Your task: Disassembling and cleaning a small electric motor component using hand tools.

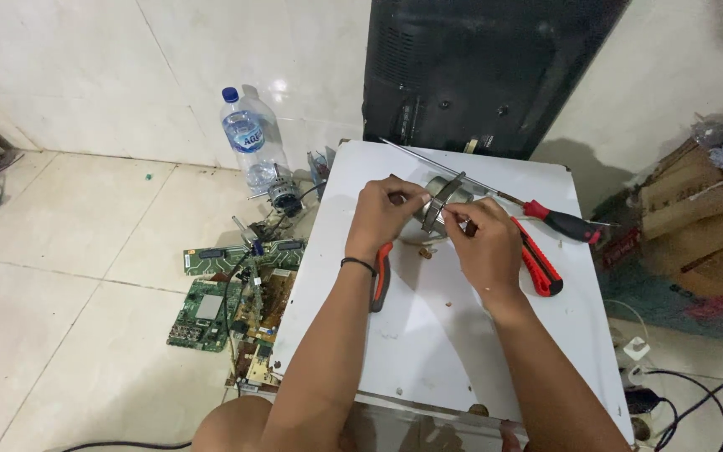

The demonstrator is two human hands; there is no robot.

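Hands are working together over the white table (428, 335): left hand (382, 216) is closing around the small motor (443, 199) to steady it, while right hand (483, 238) is pinching its metal bracket (445, 201). Screwdriver (558, 220) and pliers (537, 266) are lying beside them within reach.

Arms: both were bare to the elbow, with no sleeves in view.
Left hand (381, 219): wore a thin black band at the wrist.
Right hand (485, 243): wore nothing; no ring or glove showed.
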